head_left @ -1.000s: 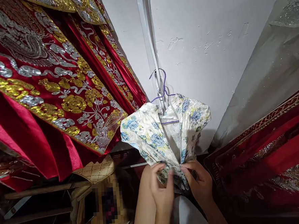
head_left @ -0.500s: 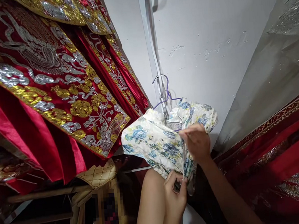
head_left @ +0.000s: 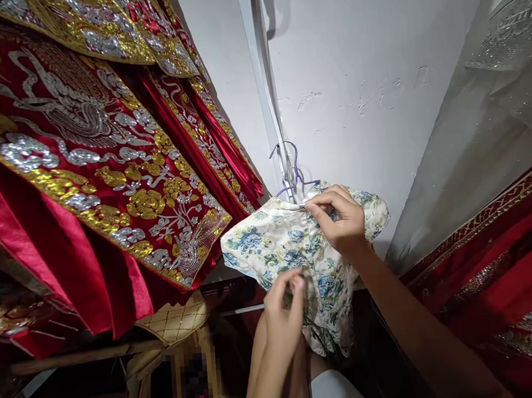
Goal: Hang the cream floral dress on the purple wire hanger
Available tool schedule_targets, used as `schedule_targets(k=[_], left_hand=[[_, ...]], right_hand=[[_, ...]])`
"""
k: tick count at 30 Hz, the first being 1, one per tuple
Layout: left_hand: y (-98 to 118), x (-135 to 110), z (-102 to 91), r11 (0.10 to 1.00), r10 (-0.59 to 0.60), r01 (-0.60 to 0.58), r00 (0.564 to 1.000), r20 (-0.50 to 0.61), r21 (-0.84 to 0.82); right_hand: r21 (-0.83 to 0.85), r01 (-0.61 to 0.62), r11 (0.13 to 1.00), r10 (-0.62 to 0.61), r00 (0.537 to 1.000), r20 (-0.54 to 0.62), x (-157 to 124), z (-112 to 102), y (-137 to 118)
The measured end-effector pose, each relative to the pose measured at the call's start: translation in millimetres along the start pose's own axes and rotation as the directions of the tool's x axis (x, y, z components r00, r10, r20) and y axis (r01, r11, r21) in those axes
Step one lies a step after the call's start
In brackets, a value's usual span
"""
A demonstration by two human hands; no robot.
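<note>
A white short-sleeved top (head_left: 272,237) with blue and yellow flowers hangs on a purple hanger (head_left: 297,172) by the wall. Down its middle runs a straight closure line from the neckline. My right hand (head_left: 346,218) pinches the edge of the neckline near the top of this line, thumb against fingers. Lower and to the left, my left hand (head_left: 284,309) is before the cloth with thumb and fingers closed together. Whatever may be between those fingertips is too small or hidden to make out.
Red garments with gold and silver embroidery (head_left: 147,170) hang at the left. A white upright pole (head_left: 261,73) stands against the wall (head_left: 351,49). To the right hang a clear-covered sparkly garment (head_left: 468,120) and red cloth (head_left: 499,257). A wooden chair (head_left: 136,363) stands lower left.
My left hand has left the lower closure line and moved up and left. My right hand has risen to the neckline. The opening at the top has drawn together and the cloth hangs flatter.
</note>
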State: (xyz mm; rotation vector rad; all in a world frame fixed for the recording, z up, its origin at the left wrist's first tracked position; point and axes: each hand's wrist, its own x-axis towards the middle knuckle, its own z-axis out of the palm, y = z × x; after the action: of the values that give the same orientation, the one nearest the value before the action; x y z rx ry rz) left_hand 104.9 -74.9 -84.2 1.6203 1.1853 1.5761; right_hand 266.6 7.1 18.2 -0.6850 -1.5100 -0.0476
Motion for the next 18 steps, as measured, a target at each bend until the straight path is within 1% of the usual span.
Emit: schedule_targets(k=[2, 3, 5, 6, 8, 10, 13, 15, 16, 18], left_hand=[[23.7, 39.7, -4.4, 0.984, 0.171, -0.17, 0.985, -0.026, 0.048], [34.7, 59.5, -4.9, 0.969, 0.24, -0.239, 0.971, -0.015, 0.069], [52.2, 93.9, -2.8, 0.924, 0.358, -0.362, 0.932, 0.059, 0.125], [58.1, 107.0, -0.6, 0.897, 0.4, -0.412, 0.911, 0.104, 0.158], [65.0, 123.4, 4.8, 0.854, 0.44, -0.467, 0.883, 0.16, 0.227], [67.8, 128.2, 9.6, 0.85, 0.427, -0.454, 0.891, 0.156, 0.267], [71.6, 127.9, 10.8, 0.898, 0.376, -0.379, 0.925, 0.06, 0.224], [74.1, 131.9, 4.0, 0.918, 0.371, -0.357, 0.927, -0.055, 0.174], [74.0, 136.0, -2.6, 0.921, 0.376, -0.356, 0.918, -0.125, 0.157], [68.1, 146.5, -22.1, 0.931, 0.365, -0.346, 0.892, -0.266, 0.116]], right_hand=[[0.018, 0.008, 1.0, -0.009, 1.0, 0.026, -0.7, -1.8, -2.6], [0.034, 0.001, 0.999, -0.002, 0.999, 0.042, -1.3, -2.1, -3.1], [0.078, -0.042, 0.996, 0.036, 0.997, 0.074, -3.7, -1.6, -1.9], [0.098, -0.069, 0.993, 0.061, 0.994, 0.09, -5.3, -0.9, 0.0], [0.123, -0.109, 0.986, 0.094, 0.988, 0.124, -8.5, 1.0, 7.1], [0.125, -0.095, 0.988, 0.072, 0.982, 0.175, -11.0, 3.8, 17.9], [0.103, -0.051, 0.993, 0.021, 0.962, 0.272, -17.0, 8.2, 34.8], [0.106, -0.074, 0.992, 0.031, 0.932, 0.362, -27.1, 9.1, 41.3], [0.112, -0.118, 0.987, 0.06, 0.904, 0.423, -34.5, 8.2, 42.0], [0.124, -0.266, 0.956, 0.16, 0.828, 0.538, -52.7, 3.4, 38.4]])
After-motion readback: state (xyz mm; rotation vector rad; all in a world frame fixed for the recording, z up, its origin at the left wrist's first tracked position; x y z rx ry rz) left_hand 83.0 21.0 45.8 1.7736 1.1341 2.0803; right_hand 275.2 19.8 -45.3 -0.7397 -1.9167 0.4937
